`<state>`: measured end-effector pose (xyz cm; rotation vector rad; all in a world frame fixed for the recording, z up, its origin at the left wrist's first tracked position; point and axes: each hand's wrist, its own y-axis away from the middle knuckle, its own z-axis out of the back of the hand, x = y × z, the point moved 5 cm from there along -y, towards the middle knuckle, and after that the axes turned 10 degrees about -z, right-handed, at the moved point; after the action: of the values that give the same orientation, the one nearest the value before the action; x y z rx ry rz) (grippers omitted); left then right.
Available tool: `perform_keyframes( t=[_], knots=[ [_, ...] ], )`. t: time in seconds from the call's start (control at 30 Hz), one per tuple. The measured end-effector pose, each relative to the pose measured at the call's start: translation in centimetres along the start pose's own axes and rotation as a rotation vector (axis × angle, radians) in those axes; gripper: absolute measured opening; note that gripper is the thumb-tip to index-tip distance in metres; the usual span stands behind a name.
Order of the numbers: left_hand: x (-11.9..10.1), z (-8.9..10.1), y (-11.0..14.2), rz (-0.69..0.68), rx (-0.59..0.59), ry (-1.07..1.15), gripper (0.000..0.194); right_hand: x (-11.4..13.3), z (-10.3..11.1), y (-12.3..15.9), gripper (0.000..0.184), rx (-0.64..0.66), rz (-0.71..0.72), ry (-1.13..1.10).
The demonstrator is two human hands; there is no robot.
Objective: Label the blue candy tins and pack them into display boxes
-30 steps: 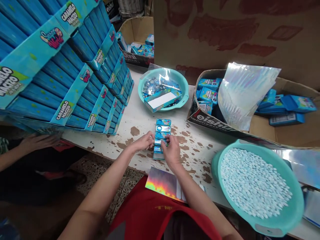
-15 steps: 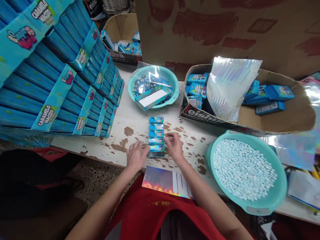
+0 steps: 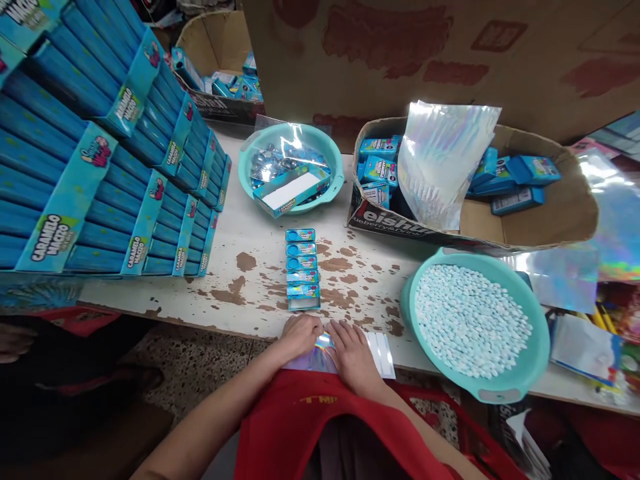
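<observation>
My left hand [image 3: 301, 336] is closed with curled fingers on the far edge of a shiny holographic sheet [image 3: 311, 361] at the table's front edge. Flat on the same sheet, just to the right, lies my right hand [image 3: 353, 352] with its fingers extended. White strips [image 3: 381, 355] show at the sheet's right end, beyond my right hand. Ahead of both hands, a column of several small blue candy boxes [image 3: 302, 263] lies on the table, touching one another. The nearest box has a pale, open-looking front part.
Left stands a tall stack of blue display trays [image 3: 95, 157]. Behind are a turquoise bowl of silvery pieces [image 3: 338, 180] and a cardboard tray [image 3: 575, 193] of blue boxes with a curled film [image 3: 445, 160]. A turquoise tub of pale candies [image 3: 407, 303] stands right. A co-worker's hand [image 3: 15, 341] shows far left.
Both hands have left the row of blue boxes and come back toward my body onto the holographic sheet. My left hand has closed on its edge. The view has shifted to the right.
</observation>
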<state>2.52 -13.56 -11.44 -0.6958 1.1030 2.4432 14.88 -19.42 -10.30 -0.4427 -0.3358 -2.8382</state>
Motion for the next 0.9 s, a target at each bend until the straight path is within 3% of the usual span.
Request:
perform_keyframes(
  t=[0.17, 0.37, 0.43, 0.53, 0.6, 0.67, 0.77, 0.9],
  knots=[
    [0.3, -0.1, -0.7, 0.021, -0.034, 0.013, 0.03, -0.1, 1.0, 0.4, 0.021, -0.03, 0.093, -0.053],
    [0.3, -0.1, -0.6, -0.013, -0.124, 0.079, 0.031, -1.6, 7.2, -1.7, 0.016, -0.075, -0.15, -0.418],
    [-0.1, 0.7, -0.1, -0.074, -0.251, 0.279, 0.036, -2.1, 9.4, -2.7, 0.015, -0.073, -0.25, -0.55],
    [-1.8, 2.3, 0.8, -0.306, -0.398, 0.826, 0.044, -2.4, 11.4, -4.0, 0.019, -0.035, -0.328, -0.671],
    [-2.8, 2.9, 0.9, -0.349, -0.34, 1.018, 0.051, -2.3, 11.6, -4.7, 0.02, -0.014, -0.347, -0.726],
    [-2.8, 3.2, 0.6, -0.239, -0.295, 1.038, 0.037, -1.9, 11.1, -5.7, 0.019, -0.007, -0.367, -0.775],
    [-1.0, 4.9, 0.5, -0.104, -0.392, 0.942, 0.029, -1.1, 9.3, -7.9, 0.018, -0.032, -0.402, -0.861],
    [3.1, 9.2, 0.9, -0.064, -0.546, 0.708, 0.021, 0.4, 6.9, -12.2, 0.016, -0.172, -0.438, -0.897]
  ],
)
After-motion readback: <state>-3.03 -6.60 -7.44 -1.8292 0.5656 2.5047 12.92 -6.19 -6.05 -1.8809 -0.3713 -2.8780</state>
